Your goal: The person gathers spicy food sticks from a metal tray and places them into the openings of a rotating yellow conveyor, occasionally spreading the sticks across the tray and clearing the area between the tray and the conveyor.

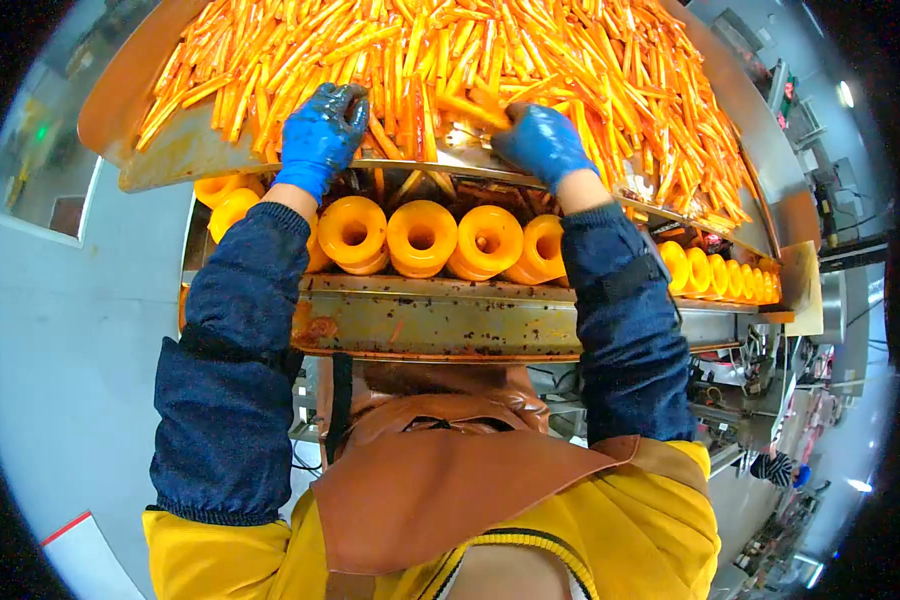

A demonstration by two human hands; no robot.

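Note:
My left hand [322, 138], in a wet blue glove, is curled closed at the near edge of a heap of glossy orange food sticks [340, 60]; anything inside its fingers is hidden. To the right, my right hand [548, 142], also gloved in blue, pinches the end of an orange food stick [473, 111] that points left, slightly blurred. Both hands are over the front lip of the metal tray [195, 145] holding the heap. Below them runs a row of yellow-orange ring-mouthed cups [422, 238], a few sticks poking down through the gap behind.
A stained metal ledge [430, 318] lies between the cups and my brown apron [470, 490]. The cup row continues right as smaller-looking cups [718, 275], toward a tan board [802, 288]. Machinery and another person [773, 469] appear in the background at the right.

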